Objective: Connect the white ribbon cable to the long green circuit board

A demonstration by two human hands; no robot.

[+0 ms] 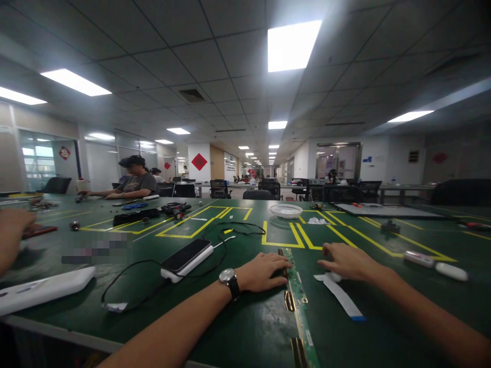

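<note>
My left hand (pixel 264 271), with a watch on the wrist, rests its stretched fingers on the left edge of a long, narrow green circuit board (pixel 299 301). Gold-brown flex tabs (pixel 289 301) stick out from that edge. The board runs from beside my fingers down to the bottom of the view. On its right, my right hand (pixel 345 259) hovers low with loosely bent fingers and seemingly nothing between them. Just under it lies a white ribbon cable (pixel 343 296) with a blue end. A small white piece beneath the palm is partly hidden.
A phone (pixel 186 254) lies on a white power strip (pixel 207 251) with a black cable. A white basket (pixel 286 210) stands farther back. White tool-like objects (pixel 419 259) lie right. At the left edge is another person's hand (pixel 17 225); a person (pixel 138 181) sits beyond.
</note>
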